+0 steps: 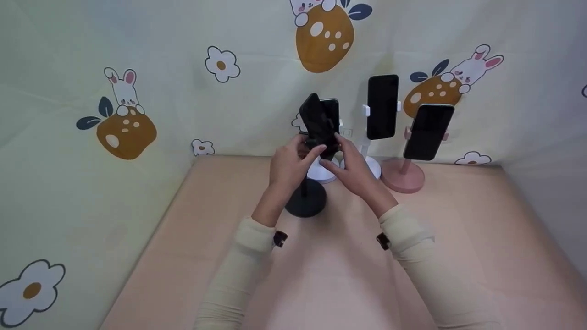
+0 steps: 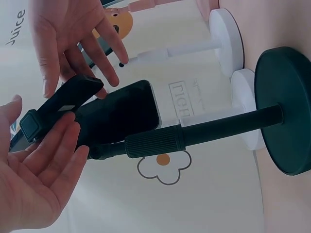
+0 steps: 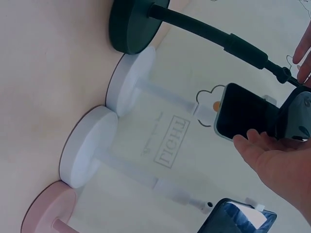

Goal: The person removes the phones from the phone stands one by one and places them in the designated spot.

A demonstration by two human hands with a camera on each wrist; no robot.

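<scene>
A black phone (image 1: 312, 114) leans tilted in the clamp of a black stand, whose round base (image 1: 306, 199) rests on the table. My left hand (image 1: 288, 169) grips the phone and clamp from the left; in the left wrist view that hand (image 2: 39, 179) has its thumb and fingers on either side of the clamp (image 2: 36, 125). From the other side, my right hand (image 1: 353, 169) touches the phone's edge, its fingers (image 2: 104, 63) extended and spread. In the right wrist view, the right hand (image 3: 282, 170) lies beneath the phone, whose far part is cut off.
Behind the black stand, another phone (image 1: 332, 107) is on a white stand (image 1: 323, 175). Further right, one phone (image 1: 383, 107) sits on a second white stand and another (image 1: 429, 133) on a pink stand (image 1: 403, 183). A patterned cloth wall (image 1: 257, 105) borders the pinkish table (image 1: 220, 197).
</scene>
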